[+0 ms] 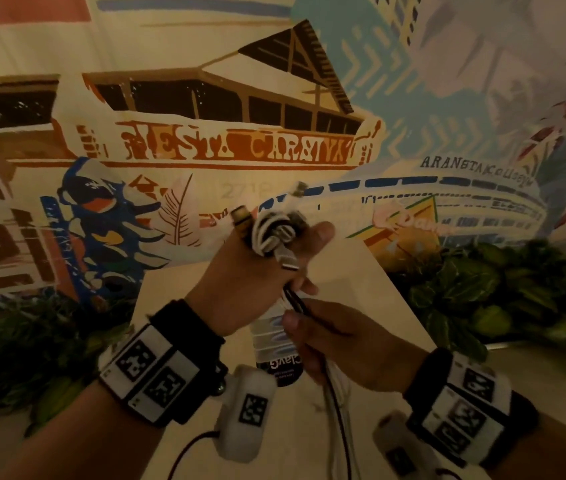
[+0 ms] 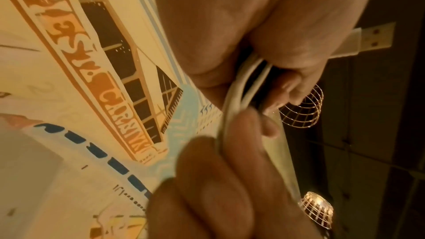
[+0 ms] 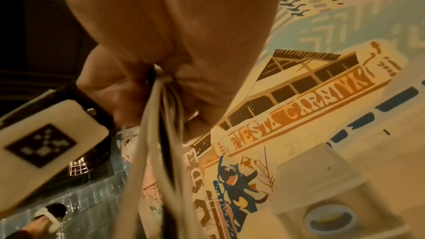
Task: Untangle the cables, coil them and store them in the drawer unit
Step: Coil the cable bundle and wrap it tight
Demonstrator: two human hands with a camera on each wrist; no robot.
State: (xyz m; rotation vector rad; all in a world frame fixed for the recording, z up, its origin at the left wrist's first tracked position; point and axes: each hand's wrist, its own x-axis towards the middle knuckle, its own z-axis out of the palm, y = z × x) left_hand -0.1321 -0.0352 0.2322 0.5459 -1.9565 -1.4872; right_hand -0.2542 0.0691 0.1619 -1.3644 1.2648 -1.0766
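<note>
Cables knotted in left hand, right hand gripping strands

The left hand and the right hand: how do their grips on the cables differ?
The left hand is raised and grips a knotted bundle of cables with a USB plug sticking out; the right hand sits lower and holds only the strands hanging below. Both grip the same cables.

The white cable looks smooth, matt plastic; its plug, at three o'clock in the left wrist view, shiny metal. The bottle is clear, glossy plastic.
</note>
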